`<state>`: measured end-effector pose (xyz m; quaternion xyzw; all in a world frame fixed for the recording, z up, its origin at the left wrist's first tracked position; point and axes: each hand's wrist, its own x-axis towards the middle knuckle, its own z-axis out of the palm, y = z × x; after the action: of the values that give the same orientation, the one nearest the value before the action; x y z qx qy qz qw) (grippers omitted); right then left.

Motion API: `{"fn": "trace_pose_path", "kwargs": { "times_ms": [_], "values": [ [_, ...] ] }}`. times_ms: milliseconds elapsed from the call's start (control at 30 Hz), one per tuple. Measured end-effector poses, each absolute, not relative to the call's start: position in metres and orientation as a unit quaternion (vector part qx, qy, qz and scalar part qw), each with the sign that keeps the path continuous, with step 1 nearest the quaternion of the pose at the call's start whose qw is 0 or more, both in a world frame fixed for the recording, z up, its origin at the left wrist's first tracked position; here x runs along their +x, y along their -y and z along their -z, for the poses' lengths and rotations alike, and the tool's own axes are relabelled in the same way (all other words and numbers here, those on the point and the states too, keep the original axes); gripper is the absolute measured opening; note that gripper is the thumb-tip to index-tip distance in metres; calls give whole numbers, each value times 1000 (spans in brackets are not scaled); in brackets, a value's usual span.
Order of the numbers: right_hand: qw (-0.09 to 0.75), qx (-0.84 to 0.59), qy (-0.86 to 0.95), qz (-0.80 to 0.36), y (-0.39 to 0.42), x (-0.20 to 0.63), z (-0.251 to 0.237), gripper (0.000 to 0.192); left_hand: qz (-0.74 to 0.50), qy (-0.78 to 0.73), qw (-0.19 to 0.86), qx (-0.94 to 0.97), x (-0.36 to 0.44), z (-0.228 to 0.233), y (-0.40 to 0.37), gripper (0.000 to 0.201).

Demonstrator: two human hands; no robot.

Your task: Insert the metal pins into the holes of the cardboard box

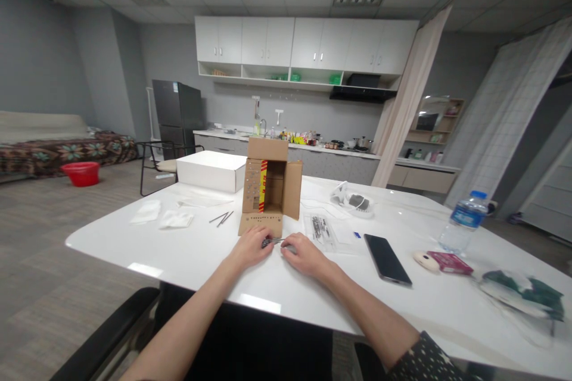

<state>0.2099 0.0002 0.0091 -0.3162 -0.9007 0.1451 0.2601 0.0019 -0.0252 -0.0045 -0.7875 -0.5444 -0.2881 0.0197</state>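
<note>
My left hand [252,245] and my right hand [304,253] rest close together on the white table [187,253], just in front of an open cardboard box [269,186]. Between the fingertips of both hands lies a small dark metal piece [272,242]; the left fingers pinch one end and the right fingers touch the other. The box lies on its side with its opening facing me and one flap flat on the table. A clear plastic bag of small metal parts [322,230] lies just right of the box.
A black phone [386,258] lies right of my hands. Farther right are a water bottle [463,222], a pink pack [449,262] and a dark green bag [522,292]. A white box [211,170], tissues [161,215] and thin metal rods [222,218] sit at left. A black chair [158,164] stands behind the table.
</note>
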Motion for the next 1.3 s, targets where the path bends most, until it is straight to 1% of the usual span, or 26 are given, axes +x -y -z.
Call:
{"fn": "trace_pose_path", "kwargs": {
  "times_ms": [233, 400, 467, 600, 800, 1033, 1167, 1300],
  "values": [
    [282, -322, 892, -144, 2, 209, -10, 18, 288, 543, 11, -789, 2, 3, 26, 12],
    [254, -315, 901, -158, 4, 208, -13, 18, 286, 545, 14, -788, 1, 4, 26, 12],
    [256, -315, 900, -160, 4, 208, -13, 19, 288, 544, 16, -788, 1, 5, 25, 12],
    [266, -320, 895, -164, 4, 208, -12, 27, 290, 543, 22, -788, 2, 5, 25, 11],
    [230, -293, 911, -177, 5, 209, -12, 37, 289, 543, 26, -788, 2, 6, 24, 11],
    [249, -297, 906, -169, 3, 209, -9, 40, 288, 545, 24, -787, 2, 7, 24, 10],
    [248, -263, 915, -179, 3, 209, -7, 42, 291, 543, 24, -788, 3, 5, 25, 12],
    [268, -251, 913, -176, 3, 207, -7, 41, 285, 543, 17, -790, 3, 3, 26, 15]
  ]
}}
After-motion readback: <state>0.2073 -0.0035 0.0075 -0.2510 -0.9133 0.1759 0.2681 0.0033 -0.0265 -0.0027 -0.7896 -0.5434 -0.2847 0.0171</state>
